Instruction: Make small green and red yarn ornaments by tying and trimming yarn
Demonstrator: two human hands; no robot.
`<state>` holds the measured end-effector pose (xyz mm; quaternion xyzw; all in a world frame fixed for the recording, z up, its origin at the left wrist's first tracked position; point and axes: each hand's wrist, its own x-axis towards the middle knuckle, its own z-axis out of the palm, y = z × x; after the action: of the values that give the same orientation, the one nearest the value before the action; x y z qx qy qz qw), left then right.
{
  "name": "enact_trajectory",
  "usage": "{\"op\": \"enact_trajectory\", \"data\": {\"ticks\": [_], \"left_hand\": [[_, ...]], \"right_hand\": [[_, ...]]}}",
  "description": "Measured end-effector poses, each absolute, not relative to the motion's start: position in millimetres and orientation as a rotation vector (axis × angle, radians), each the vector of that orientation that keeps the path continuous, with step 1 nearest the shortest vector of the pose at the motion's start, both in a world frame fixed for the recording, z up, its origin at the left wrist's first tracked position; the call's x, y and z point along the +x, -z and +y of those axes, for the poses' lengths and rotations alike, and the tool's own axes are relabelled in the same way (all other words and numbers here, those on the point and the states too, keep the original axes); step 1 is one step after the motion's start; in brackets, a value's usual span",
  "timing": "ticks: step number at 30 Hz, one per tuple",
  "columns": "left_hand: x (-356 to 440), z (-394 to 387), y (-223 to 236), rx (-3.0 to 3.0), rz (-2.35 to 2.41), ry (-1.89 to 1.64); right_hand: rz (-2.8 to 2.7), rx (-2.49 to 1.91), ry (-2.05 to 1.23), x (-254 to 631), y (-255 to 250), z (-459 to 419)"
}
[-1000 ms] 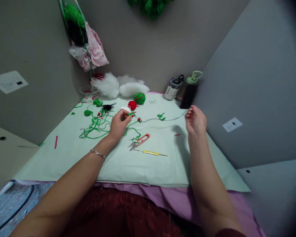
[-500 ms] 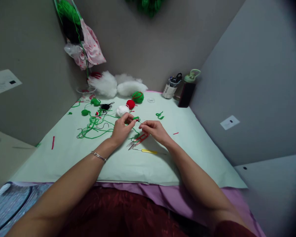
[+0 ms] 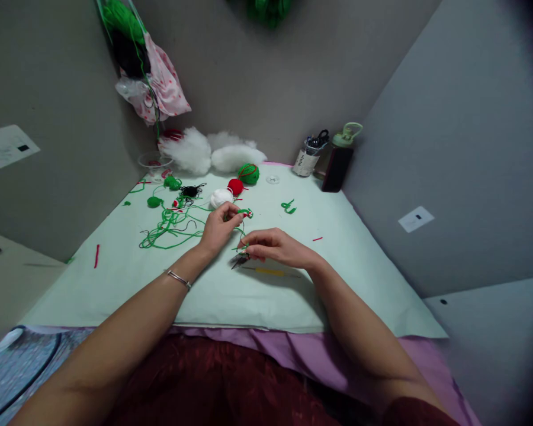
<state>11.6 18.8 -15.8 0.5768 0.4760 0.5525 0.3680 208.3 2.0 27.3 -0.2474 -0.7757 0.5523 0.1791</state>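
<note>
My left hand (image 3: 222, 229) is closed on a small crocheted piece (image 3: 247, 213), green with red and white, pinched between thumb and fingertips. A dark thread hangs from it toward my right hand (image 3: 278, 246). The right fingers are curled round the red-handled thread snips (image 3: 238, 260), low over the table. Only the blades show, pointing left; the handles are mostly hidden behind the hand. Some green yarn lies by the right fingertips. Just below that hand lies a crochet hook (image 3: 269, 272) with a yellow grip.
Left of my hands spreads tangled green yarn (image 3: 171, 228), with a black yarn bundle (image 3: 190, 191) behind. White (image 3: 221, 198), red (image 3: 235, 187) and green (image 3: 249, 173) yarn balls stand beyond. White stuffing (image 3: 190, 155), a pen cup (image 3: 306, 161) and a bottle (image 3: 339, 163) are at the back.
My right hand has dropped from the crocheted piece down to the snips and closed round them. My left hand still holds the piece in nearly the same place.
</note>
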Motion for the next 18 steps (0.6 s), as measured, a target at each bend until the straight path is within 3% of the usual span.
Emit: {"op": "enact_trajectory", "data": {"ticks": [9,18], "left_hand": [[13,22,18,1.124,0.945,-1.327],[16,18,16,1.211,0.965,-1.349]], "right_hand": [[-1.897,-0.950,-1.379,224,-22,20],[-1.942,-1.113,-1.028,211,-23,12]]}}
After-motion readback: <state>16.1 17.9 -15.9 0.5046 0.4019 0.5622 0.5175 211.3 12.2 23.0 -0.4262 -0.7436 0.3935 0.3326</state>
